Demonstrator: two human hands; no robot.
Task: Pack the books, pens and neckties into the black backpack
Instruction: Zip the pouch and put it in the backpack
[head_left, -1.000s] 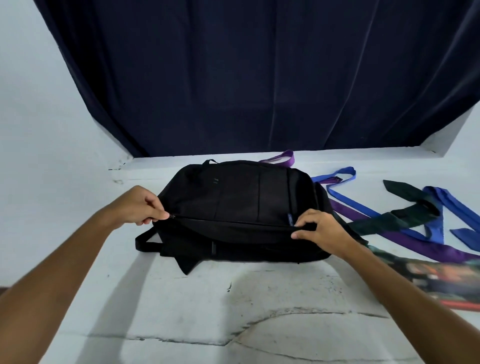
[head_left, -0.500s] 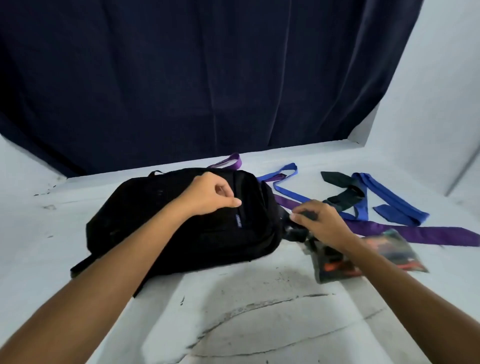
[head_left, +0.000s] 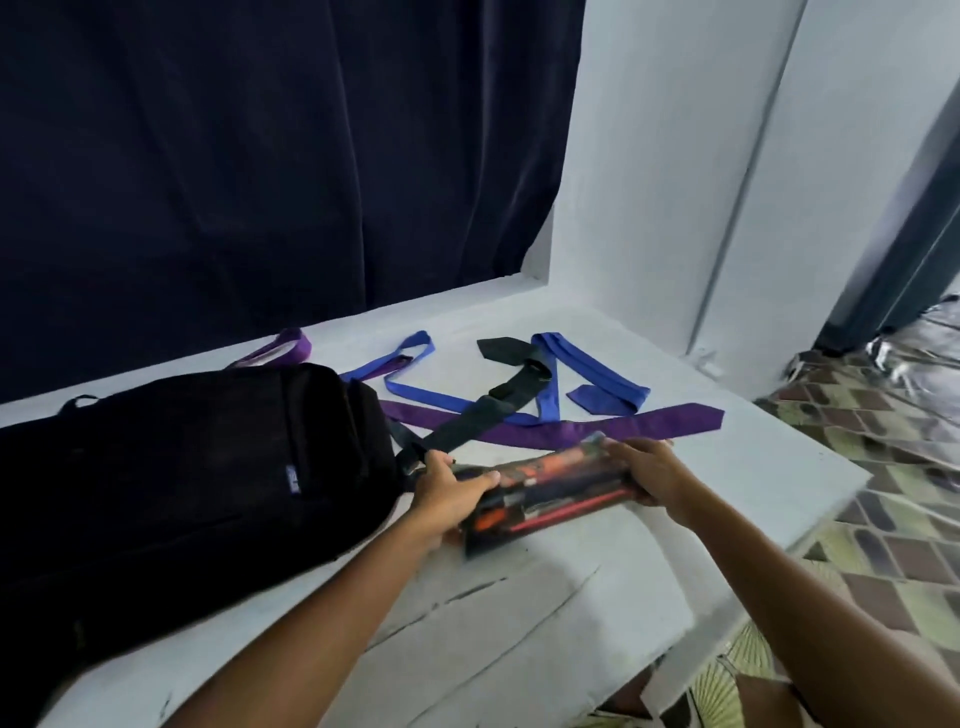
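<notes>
The black backpack (head_left: 171, 467) lies flat on the white table (head_left: 519, 623), at the left. Just right of it is a stack of books (head_left: 550, 491) with dark, orange and red covers, tilted up off the table. My left hand (head_left: 449, 493) grips its left end and my right hand (head_left: 649, 475) grips its right end. Behind the books lie several neckties: a purple one (head_left: 597, 428), a dark green one (head_left: 467, 428) and blue ones (head_left: 587, 369). Another purple strip (head_left: 285, 351) shows behind the backpack. I see no pens.
A dark blue curtain (head_left: 260, 156) hangs behind the table. A white wall (head_left: 675, 182) closes the right rear corner. The table's right edge (head_left: 810, 525) drops to a patterned tiled floor (head_left: 883, 441).
My left hand left the backpack and moved right onto the books' left end. My right hand shifted to their right end. The view swung right, and the books now tilt up between both hands.
</notes>
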